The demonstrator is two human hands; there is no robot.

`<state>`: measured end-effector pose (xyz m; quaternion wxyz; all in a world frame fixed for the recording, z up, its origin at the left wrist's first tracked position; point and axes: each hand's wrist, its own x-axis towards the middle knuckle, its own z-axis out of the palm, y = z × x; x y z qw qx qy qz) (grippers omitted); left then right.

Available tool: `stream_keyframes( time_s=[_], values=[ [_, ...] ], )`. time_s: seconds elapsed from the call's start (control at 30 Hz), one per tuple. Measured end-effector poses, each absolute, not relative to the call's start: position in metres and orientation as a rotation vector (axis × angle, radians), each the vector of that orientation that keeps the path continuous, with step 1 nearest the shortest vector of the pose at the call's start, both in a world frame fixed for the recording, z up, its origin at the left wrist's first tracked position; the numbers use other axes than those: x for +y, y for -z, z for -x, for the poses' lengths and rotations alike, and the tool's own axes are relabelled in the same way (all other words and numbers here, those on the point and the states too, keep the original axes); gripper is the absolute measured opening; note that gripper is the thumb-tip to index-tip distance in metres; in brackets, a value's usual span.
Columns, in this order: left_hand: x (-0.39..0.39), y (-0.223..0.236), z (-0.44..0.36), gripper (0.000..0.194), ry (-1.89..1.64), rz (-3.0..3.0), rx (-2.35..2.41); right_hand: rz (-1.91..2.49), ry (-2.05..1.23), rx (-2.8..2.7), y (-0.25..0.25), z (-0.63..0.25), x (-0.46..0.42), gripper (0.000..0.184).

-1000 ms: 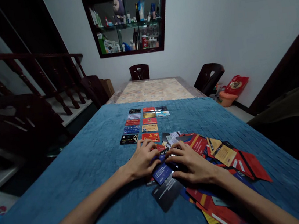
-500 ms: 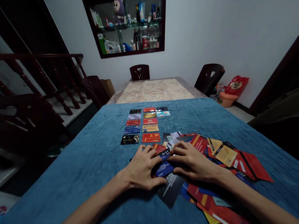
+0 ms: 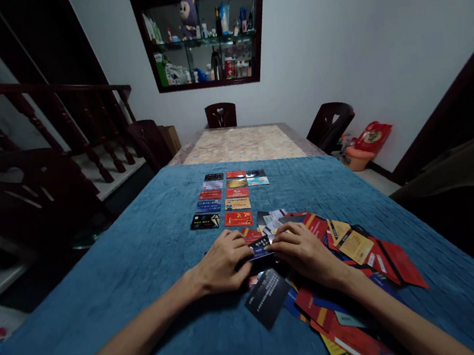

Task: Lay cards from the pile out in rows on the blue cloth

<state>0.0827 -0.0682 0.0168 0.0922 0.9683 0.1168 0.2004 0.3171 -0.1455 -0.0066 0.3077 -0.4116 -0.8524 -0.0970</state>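
While both hands lean over the near half of the table (image 3: 250,142), a blue card (image 3: 261,251) lies between them, left of the loose pile. The left hand (image 3: 225,262) is partly curled, thumb and fingers at the card's left end; the right hand (image 3: 303,252) bends its fingertips over the right end. Fingers hide the contact, so I cannot tell how firmly either one grips.

Just below the hands, a dark grey card (image 3: 268,300) lies askew. From there the pile of cards (image 3: 351,335), mostly red with some blue and yellow, spreads toward the table's right edge, with tan cards (image 3: 355,245) on top.

Beyond the hands, toward the table's far edge, 12 cards (image 3: 237,203) lie face up in 3 columns: 5 on the left, 5 in the middle and 2 on the right. A blue cloth (image 3: 143,261) lies under all the cards; past it, the table's far end shows a pale patterned top. 1 chair (image 3: 221,115) stands at the far edge.
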Motion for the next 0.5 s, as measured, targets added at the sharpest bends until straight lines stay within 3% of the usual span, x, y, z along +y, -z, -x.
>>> stream_keyframes(
  time_s=[0.33,0.5],
  values=[
    [-0.0643,-0.0142,-0.0841,0.018,-0.756,-2.605,0.489,1.193,0.136,-2.125,0.0097,-0.3228,-0.1428,0.024],
    [-0.0645,-0.0104,-0.0870,0.022,-0.838,-2.433,0.500,1.227,0.053,-2.109,0.0047,-0.3196,-0.1447,0.015]
  ],
)
